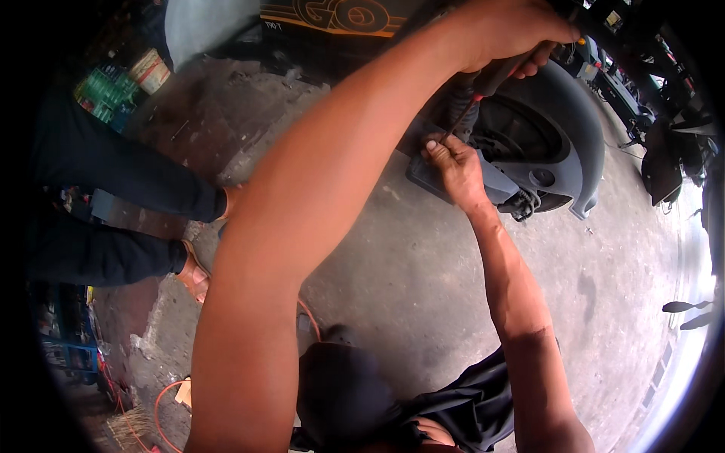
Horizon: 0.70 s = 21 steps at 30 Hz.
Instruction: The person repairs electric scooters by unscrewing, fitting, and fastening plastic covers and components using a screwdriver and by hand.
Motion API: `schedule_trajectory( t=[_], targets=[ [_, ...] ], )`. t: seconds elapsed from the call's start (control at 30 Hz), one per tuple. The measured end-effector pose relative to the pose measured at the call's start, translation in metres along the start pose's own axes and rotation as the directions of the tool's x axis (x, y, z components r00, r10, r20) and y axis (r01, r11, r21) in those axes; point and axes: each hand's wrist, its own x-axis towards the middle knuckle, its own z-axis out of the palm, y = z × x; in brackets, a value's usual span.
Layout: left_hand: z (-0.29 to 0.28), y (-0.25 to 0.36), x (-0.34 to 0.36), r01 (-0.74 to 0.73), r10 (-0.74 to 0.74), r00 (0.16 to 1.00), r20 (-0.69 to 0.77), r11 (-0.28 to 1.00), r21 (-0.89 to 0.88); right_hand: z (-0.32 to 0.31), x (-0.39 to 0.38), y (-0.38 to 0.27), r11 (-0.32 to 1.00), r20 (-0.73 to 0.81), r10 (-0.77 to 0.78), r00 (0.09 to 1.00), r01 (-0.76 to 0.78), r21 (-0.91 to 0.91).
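Note:
My left hand (517, 38) is raised beside the scooter's rear end, its fingers wrapped around the dark handle of what looks like a screwdriver (495, 78). A red band marks the handle's lower end, and a thin shaft slants down from it. Lower down, my right hand (458, 170) pinches the shaft near its far end, thumb up. The tip is hidden by the fingers. Just behind the tool stand a dark coil-spring shock absorber (470, 113) and the rear wheel (521, 128). A grey cover (432, 180) lies right beside my right hand.
A grey rear fender (589, 151) curves around the wheel. On the left a person in dark trousers (128, 162) and sandals stands close to my left arm. Green bottles (108, 94) and a white bucket (149, 72) sit behind. An orange hose (161, 400) crosses the concrete floor (393, 279).

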Motion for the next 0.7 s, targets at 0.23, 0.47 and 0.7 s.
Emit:
schedule_trajectory(
  t=[0.23,0.47,0.7],
  targets=[
    [-0.006,-0.002,0.001,-0.084,0.083,0.991,-0.105,0.996,-0.001,0.003,0.003,-0.004,0.997,0.02,-0.019,1.0,0.017,0.078],
    [0.0,-0.004,-0.005,-0.206,0.206,0.977,-0.048,0.979,0.004,0.004,0.003,-0.001,0.994,-0.015,-0.045,0.999,0.046,0.103],
    [0.002,-0.006,0.001,-0.149,0.151,0.985,-0.082,0.988,0.037,0.0,0.003,0.005,0.995,0.002,-0.012,1.0,0.012,0.095]
  ],
)
